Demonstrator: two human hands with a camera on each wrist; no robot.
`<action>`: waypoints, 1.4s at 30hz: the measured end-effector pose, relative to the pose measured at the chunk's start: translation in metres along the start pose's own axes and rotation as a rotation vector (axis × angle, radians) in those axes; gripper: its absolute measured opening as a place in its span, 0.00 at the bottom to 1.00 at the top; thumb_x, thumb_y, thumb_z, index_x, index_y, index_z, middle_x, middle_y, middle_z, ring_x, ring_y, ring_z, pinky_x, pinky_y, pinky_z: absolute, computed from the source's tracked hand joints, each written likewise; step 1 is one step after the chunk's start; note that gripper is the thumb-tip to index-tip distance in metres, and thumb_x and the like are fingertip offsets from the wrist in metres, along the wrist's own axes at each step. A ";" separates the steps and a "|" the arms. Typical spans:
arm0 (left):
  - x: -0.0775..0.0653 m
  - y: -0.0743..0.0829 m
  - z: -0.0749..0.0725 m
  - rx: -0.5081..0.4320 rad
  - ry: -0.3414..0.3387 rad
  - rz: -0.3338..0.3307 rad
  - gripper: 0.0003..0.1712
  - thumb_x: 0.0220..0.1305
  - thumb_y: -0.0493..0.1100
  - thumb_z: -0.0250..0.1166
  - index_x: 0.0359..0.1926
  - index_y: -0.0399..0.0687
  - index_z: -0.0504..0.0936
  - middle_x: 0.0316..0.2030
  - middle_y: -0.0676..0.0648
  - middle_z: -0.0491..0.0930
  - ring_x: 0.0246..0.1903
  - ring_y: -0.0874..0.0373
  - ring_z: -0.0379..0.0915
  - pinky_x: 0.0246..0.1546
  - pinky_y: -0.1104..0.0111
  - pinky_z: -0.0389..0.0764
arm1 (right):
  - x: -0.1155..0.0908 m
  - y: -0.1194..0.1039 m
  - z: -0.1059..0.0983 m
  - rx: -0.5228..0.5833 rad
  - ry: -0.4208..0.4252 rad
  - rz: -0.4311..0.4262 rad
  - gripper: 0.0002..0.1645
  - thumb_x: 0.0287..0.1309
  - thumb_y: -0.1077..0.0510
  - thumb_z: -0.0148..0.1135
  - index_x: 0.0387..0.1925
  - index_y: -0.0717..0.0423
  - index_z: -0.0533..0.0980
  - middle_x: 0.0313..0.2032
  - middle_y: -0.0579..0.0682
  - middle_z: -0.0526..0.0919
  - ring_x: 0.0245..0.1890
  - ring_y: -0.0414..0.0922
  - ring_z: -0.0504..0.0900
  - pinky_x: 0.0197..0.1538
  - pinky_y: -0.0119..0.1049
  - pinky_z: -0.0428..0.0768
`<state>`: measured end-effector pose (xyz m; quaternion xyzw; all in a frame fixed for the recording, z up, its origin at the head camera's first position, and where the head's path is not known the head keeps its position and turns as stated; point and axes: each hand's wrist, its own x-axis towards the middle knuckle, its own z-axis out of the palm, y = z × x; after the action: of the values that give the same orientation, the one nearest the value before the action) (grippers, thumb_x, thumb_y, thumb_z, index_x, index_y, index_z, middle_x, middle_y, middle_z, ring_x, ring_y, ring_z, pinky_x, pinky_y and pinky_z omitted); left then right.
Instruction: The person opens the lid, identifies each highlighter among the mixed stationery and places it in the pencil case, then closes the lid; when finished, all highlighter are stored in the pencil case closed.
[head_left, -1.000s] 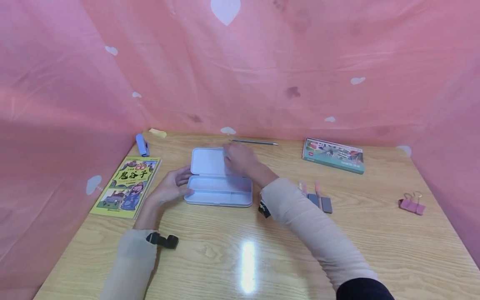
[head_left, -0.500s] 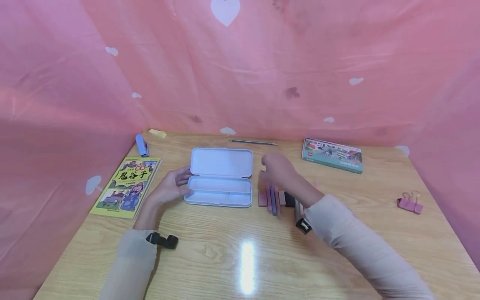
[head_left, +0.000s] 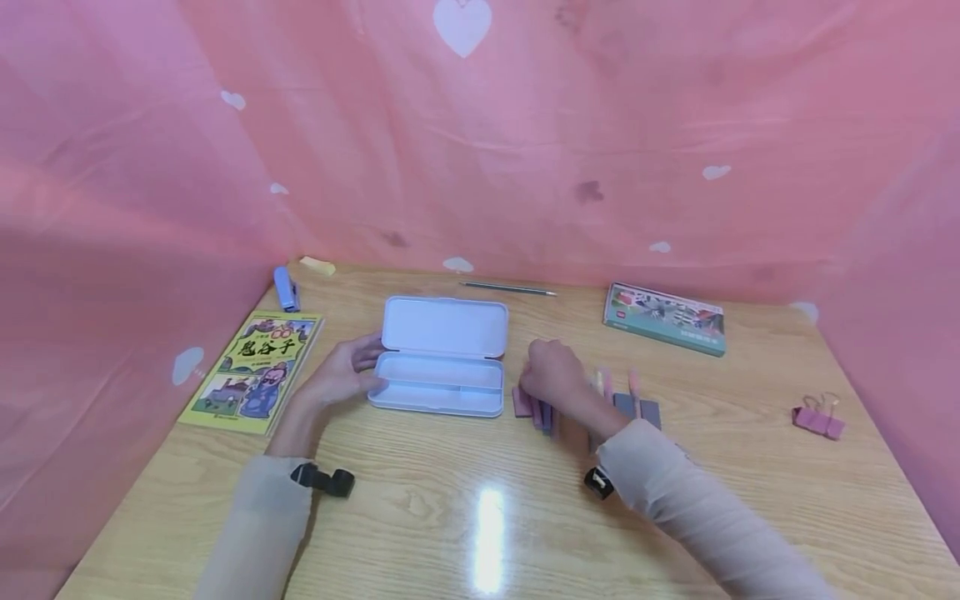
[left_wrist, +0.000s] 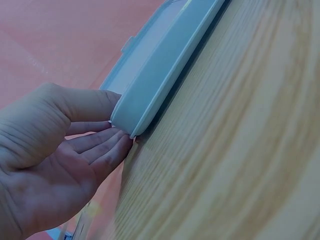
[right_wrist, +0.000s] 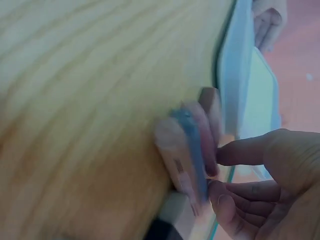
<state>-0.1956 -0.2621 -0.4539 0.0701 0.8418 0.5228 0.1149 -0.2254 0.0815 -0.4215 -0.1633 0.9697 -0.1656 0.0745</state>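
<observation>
A pale blue pencil case (head_left: 438, 410) lies on the table with its lid (head_left: 446, 325) laid back and nothing in its compartments. My left hand (head_left: 341, 377) holds its left end, the thumb at the near wall and the fingers at the corner, as the left wrist view shows. To the right of the case, my right hand (head_left: 558, 377) reaches down over a row of stationery. Its thumb and forefinger pinch a pink stick (right_wrist: 201, 131), somewhat blurred. Beside that lie a mauve block (right_wrist: 211, 105), a blue stick (right_wrist: 191, 132) and a pale pink stick (right_wrist: 172, 145).
More pink sticks and grey blocks (head_left: 649, 412) lie right of my hand. Behind are a pencil (head_left: 508, 288) and a green box (head_left: 663, 319). A comic book (head_left: 251, 371), blue stapler (head_left: 286, 289) and yellow piece (head_left: 318, 266) sit left; a pink binder clip (head_left: 817, 421) lies right.
My right hand has left the pencil case lid, moved right, and come down onto the row of stationery. My left hand stays at the case's left end.
</observation>
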 end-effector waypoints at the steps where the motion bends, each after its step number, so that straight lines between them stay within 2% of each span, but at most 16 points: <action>1: -0.002 0.004 -0.001 0.000 -0.001 -0.005 0.48 0.52 0.33 0.67 0.72 0.43 0.53 0.64 0.38 0.66 0.63 0.42 0.63 0.65 0.53 0.66 | 0.001 -0.002 0.001 -0.008 -0.001 0.000 0.15 0.44 0.64 0.58 0.08 0.52 0.68 0.08 0.45 0.68 0.10 0.42 0.70 0.12 0.31 0.64; 4: -0.004 0.008 -0.001 -0.005 -0.003 -0.014 0.48 0.53 0.31 0.66 0.72 0.41 0.52 0.65 0.36 0.64 0.64 0.41 0.61 0.65 0.52 0.65 | 0.005 -0.005 0.003 -0.022 0.009 0.006 0.15 0.44 0.63 0.58 0.09 0.52 0.66 0.09 0.45 0.68 0.11 0.42 0.70 0.12 0.32 0.65; 6: -0.004 0.008 -0.002 -0.004 0.000 -0.025 0.48 0.53 0.31 0.66 0.72 0.42 0.52 0.65 0.37 0.64 0.64 0.41 0.61 0.65 0.52 0.64 | 0.005 -0.006 0.001 0.024 -0.003 0.025 0.16 0.46 0.63 0.57 0.09 0.53 0.68 0.08 0.46 0.70 0.09 0.43 0.72 0.11 0.31 0.66; 9: 0.001 -0.006 -0.002 -0.006 0.012 -0.020 0.49 0.53 0.34 0.68 0.72 0.47 0.52 0.65 0.39 0.65 0.64 0.42 0.61 0.65 0.52 0.65 | 0.002 -0.008 -0.007 0.114 -0.009 0.036 0.17 0.52 0.60 0.57 0.10 0.54 0.71 0.06 0.47 0.72 0.08 0.42 0.72 0.09 0.29 0.64; 12: 0.002 -0.008 -0.004 -0.004 0.013 -0.012 0.49 0.52 0.35 0.68 0.72 0.49 0.53 0.65 0.41 0.65 0.64 0.44 0.62 0.65 0.53 0.65 | 0.001 -0.012 -0.021 0.168 0.020 0.008 0.16 0.57 0.57 0.57 0.17 0.58 0.78 0.10 0.49 0.75 0.09 0.42 0.72 0.11 0.29 0.67; 16: 0.000 -0.008 -0.006 0.000 0.016 -0.008 0.49 0.52 0.35 0.68 0.72 0.48 0.53 0.65 0.41 0.66 0.64 0.44 0.62 0.65 0.52 0.65 | 0.005 -0.021 -0.038 0.129 0.092 -0.066 0.11 0.54 0.58 0.60 0.31 0.61 0.83 0.26 0.52 0.83 0.17 0.41 0.74 0.22 0.30 0.73; 18: 0.000 -0.008 -0.007 -0.003 0.018 -0.011 0.49 0.52 0.35 0.68 0.72 0.47 0.53 0.65 0.41 0.66 0.64 0.44 0.63 0.64 0.53 0.66 | 0.010 -0.028 -0.044 0.103 0.103 -0.090 0.11 0.51 0.59 0.62 0.35 0.60 0.83 0.32 0.52 0.84 0.19 0.42 0.74 0.23 0.31 0.74; 22: 0.000 -0.009 -0.006 -0.008 0.002 -0.007 0.49 0.52 0.34 0.68 0.72 0.45 0.52 0.65 0.40 0.65 0.63 0.44 0.63 0.64 0.53 0.67 | 0.021 -0.045 -0.048 0.047 0.092 -0.148 0.12 0.49 0.58 0.63 0.37 0.57 0.82 0.29 0.48 0.83 0.20 0.41 0.75 0.19 0.31 0.72; 25: 0.000 -0.009 -0.004 -0.022 -0.012 -0.002 0.50 0.52 0.33 0.68 0.72 0.46 0.52 0.66 0.39 0.64 0.64 0.43 0.62 0.64 0.52 0.66 | 0.031 -0.062 -0.044 0.027 0.069 -0.210 0.13 0.49 0.58 0.63 0.39 0.56 0.82 0.28 0.47 0.83 0.21 0.41 0.76 0.20 0.30 0.74; 30: 0.000 -0.007 -0.002 -0.026 -0.010 -0.004 0.49 0.52 0.33 0.68 0.72 0.47 0.52 0.66 0.39 0.63 0.64 0.42 0.61 0.65 0.50 0.64 | 0.044 -0.097 -0.029 -0.004 0.047 -0.331 0.12 0.51 0.60 0.64 0.40 0.58 0.82 0.35 0.51 0.85 0.31 0.45 0.79 0.34 0.36 0.80; 34: 0.001 -0.007 0.000 -0.006 -0.012 -0.001 0.49 0.53 0.34 0.68 0.72 0.48 0.53 0.65 0.41 0.65 0.64 0.44 0.63 0.64 0.52 0.66 | 0.048 -0.123 -0.015 0.006 -0.002 -0.370 0.10 0.55 0.63 0.62 0.40 0.59 0.82 0.39 0.53 0.85 0.36 0.48 0.81 0.42 0.39 0.81; 38: 0.001 -0.006 0.001 0.000 -0.012 0.011 0.49 0.52 0.33 0.68 0.72 0.47 0.53 0.64 0.42 0.67 0.63 0.45 0.64 0.64 0.54 0.67 | 0.050 -0.140 -0.001 -0.019 -0.057 -0.373 0.11 0.54 0.65 0.62 0.40 0.58 0.82 0.37 0.51 0.85 0.36 0.46 0.80 0.41 0.37 0.81; 42: 0.002 -0.004 0.000 -0.001 -0.009 0.023 0.49 0.51 0.33 0.68 0.72 0.47 0.53 0.65 0.42 0.66 0.63 0.46 0.65 0.64 0.55 0.68 | 0.053 -0.149 0.013 -0.061 -0.079 -0.377 0.07 0.51 0.67 0.61 0.32 0.56 0.82 0.27 0.47 0.82 0.29 0.44 0.77 0.33 0.34 0.78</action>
<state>-0.1975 -0.2639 -0.4577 0.0820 0.8401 0.5242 0.1127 -0.2288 -0.0728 -0.3871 -0.3505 0.9229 -0.1405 0.0750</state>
